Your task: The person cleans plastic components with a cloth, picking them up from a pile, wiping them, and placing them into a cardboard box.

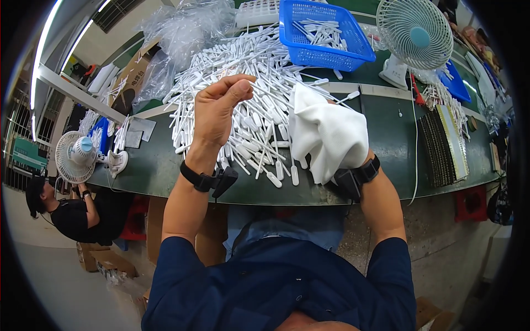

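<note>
Left hand: my left hand (217, 107) hangs over the pile, fingers curled and thumb brought in against them, a narrow pinch; I see nothing between the tips.
Right hand: my right hand (370, 156) is mostly under the cloth, so I cannot tell how firmly the fingers are closed.
Cloth: the white cloth (331, 135) drapes over that hand in loose folds, above the table's front part. I judge it light, soft and limp, not easily harmed; best bunched in the palm with a fold left free.
Stick at the cloth: one white stick (350, 97) pokes out beyond the cloth's upper right; whether I grip it is hidden.
Pile: the white sticks (251, 118) lie heaped and crossing in front of me, thin at one end, broad at the other. They look light, smooth and rather stiff, perhaps slippery; I would pinch the broad part and spare the thin stem from bending.
Basket: beyond the pile, a blue basket (327, 59) holds more of them.
Table: the green tabletop (386, 149) looks smooth and hard. A dark ribbed stack (436, 146) stands on the right, clear plastic bags (185, 27) at the far left.
Air: a large fan (418, 36) stands far right and a smaller fan (75, 156) left; a draught could lift the cloth's edge.
Room: at my left a co-worker (74, 216) in black sits along the bench; cardboard boxes (114, 262) rest on the floor, and tube lights (43, 55) run overhead.
</note>
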The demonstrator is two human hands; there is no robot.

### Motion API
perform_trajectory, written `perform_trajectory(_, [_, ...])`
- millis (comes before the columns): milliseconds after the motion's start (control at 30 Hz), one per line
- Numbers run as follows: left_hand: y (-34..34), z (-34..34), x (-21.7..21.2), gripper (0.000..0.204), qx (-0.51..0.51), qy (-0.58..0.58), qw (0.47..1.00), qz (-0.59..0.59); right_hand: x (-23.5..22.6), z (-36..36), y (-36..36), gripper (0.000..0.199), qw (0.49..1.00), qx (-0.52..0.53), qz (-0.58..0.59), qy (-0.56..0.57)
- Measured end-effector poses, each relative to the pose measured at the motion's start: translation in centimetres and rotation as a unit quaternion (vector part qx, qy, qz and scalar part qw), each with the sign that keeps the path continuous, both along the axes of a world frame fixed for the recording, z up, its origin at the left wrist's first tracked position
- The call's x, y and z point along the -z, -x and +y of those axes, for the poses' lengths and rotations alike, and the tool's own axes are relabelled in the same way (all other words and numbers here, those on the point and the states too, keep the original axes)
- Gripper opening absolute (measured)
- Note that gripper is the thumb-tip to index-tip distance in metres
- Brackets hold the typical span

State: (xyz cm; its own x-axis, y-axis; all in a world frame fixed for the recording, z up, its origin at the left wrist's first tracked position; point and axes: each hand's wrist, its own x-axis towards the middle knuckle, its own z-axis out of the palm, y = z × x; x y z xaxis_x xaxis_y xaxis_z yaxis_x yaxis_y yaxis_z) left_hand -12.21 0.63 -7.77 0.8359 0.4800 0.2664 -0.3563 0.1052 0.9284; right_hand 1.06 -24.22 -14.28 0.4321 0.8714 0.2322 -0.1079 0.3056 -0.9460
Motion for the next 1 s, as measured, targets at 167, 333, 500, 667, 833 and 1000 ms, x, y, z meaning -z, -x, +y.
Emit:
perform_trajectory(167, [-0.5,0.3,0.0,0.017,-0.018,-0.006,1.0,-0.016,-0.3,0.1,0.0,0.041,0.991,-0.038,0.124,-0.012])
perform_trajectory(333, [-0.1,0.7,0.1,0.019,-0.06,-0.126,0.989,0.042,-3.2,0.7,0.4,0.034,0.968,0.094,-0.227,0.06])
perform_trajectory(500, [1.8,-0.8,1.2,0.02,-0.009,-0.354,0.917,0.183,-7.6,2.6,-1.2,0.02,0.985,0.167,0.049,0.012])
perform_trajectory(667, [2.1,-2.6,3.0,0.024,0.019,-0.644,0.732,0.219,-7.4,3.2,-2.9,0.032,0.997,0.049,0.053,-0.02])
perform_trajectory(833, [2.2,-3.4,4.6,0.03,0.021,-0.618,0.75,0.233,-9.4,2.4,-0.1,0.032,0.985,0.079,-0.115,0.102])
perform_trajectory(1000, [1.9,-3.2,4.8,0.022,-0.008,-0.625,0.734,0.265,-3.0,2.2,-1.5,0.029,0.986,0.037,0.151,0.055])
